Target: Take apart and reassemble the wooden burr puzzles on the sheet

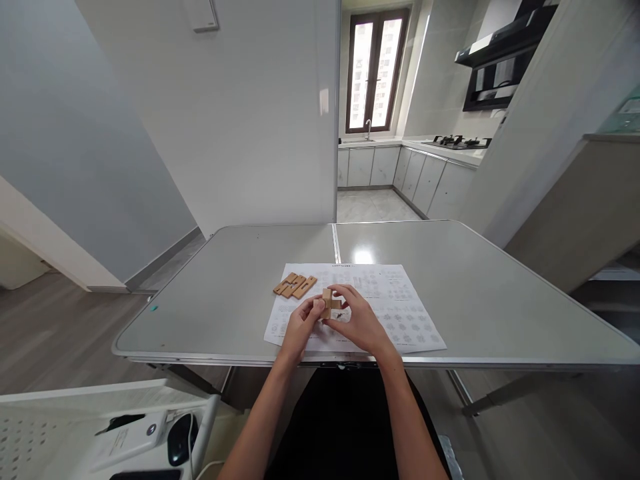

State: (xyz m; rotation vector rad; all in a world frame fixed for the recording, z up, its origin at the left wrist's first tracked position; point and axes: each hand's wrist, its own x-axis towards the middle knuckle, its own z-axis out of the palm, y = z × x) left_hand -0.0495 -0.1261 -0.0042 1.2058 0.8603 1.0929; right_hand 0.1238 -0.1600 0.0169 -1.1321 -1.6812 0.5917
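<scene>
Though partly hidden, wooden blocks (327, 297) pinched by left hand (301, 323), grip of right hand (364, 323) unclear

The table (200, 303) looks smooth and glossy, its edge (200, 361) metal. Toward its six o'clock lies a matt paper sheet (395, 310); at the sheet's ten o'clock, flat pieces (303, 288) look wooden and smooth, like the held wooden block (327, 301).

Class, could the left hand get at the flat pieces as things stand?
Probably yes: the flat pieces lie just beyond the left hand, with nothing visible in between. However, its grip is on the block, so it would likely have to let go first.
</scene>
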